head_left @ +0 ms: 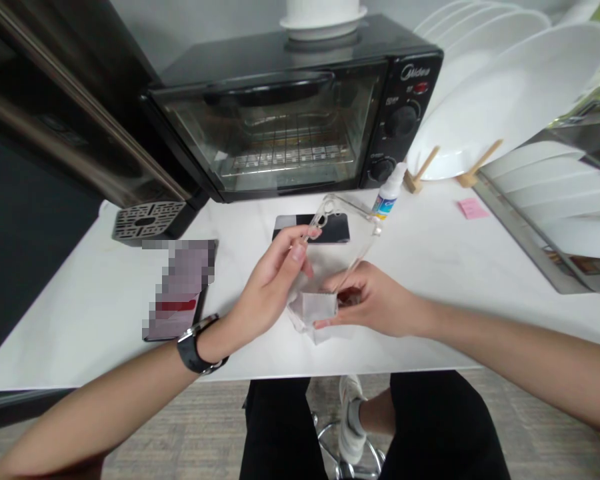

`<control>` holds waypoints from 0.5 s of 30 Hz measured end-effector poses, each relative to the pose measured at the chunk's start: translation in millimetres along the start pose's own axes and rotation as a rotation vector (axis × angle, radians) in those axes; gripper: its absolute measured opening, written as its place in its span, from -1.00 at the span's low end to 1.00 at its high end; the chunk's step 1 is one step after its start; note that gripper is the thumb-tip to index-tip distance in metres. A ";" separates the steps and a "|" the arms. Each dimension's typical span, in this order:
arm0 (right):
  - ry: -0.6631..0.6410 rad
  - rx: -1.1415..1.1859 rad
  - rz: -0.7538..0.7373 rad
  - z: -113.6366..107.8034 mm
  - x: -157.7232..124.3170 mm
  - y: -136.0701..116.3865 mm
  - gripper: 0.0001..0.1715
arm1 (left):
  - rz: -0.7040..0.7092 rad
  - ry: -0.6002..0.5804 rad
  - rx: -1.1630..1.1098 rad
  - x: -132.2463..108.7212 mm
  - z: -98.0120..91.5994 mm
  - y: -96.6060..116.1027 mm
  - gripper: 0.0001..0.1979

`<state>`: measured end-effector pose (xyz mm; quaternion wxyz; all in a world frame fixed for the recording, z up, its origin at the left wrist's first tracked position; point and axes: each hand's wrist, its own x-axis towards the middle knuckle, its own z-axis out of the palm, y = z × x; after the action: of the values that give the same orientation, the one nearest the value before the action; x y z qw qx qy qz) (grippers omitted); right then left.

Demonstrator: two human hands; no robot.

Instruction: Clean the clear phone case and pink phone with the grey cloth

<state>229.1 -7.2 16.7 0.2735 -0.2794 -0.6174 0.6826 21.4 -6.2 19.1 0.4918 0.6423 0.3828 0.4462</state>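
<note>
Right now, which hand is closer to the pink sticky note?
The right hand. It is left of the pink sticky note and nearer the person. The left hand is farther left, gripping the clear phone case.

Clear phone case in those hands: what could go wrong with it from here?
The clear phone case could slip, since the left hand seems to pinch it by one edge. Its far corner appears close to the small bottle, so a swing might tip that over. If dropped, it might hit the dark, flat object lying beyond.
</note>
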 end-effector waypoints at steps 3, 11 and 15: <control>0.023 0.133 0.008 -2.8 -0.3 1.6 -0.63 | 0.008 0.015 0.040 -1.6 -1.1 2.2 -0.63; 0.428 0.416 -0.048 -19.8 3.2 2.4 -0.60 | 0.239 0.090 0.319 -1.8 -6.4 -3.7 -0.72; 0.464 0.430 -0.076 -26.6 5.5 -1.4 -0.53 | 0.284 0.152 0.352 -1.5 -9.0 -2.8 -0.77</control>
<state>244.4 15.1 15.7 0.4849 -0.3401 -0.3901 0.7049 12.2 -4.3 17.2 0.2740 0.7302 0.3963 0.4844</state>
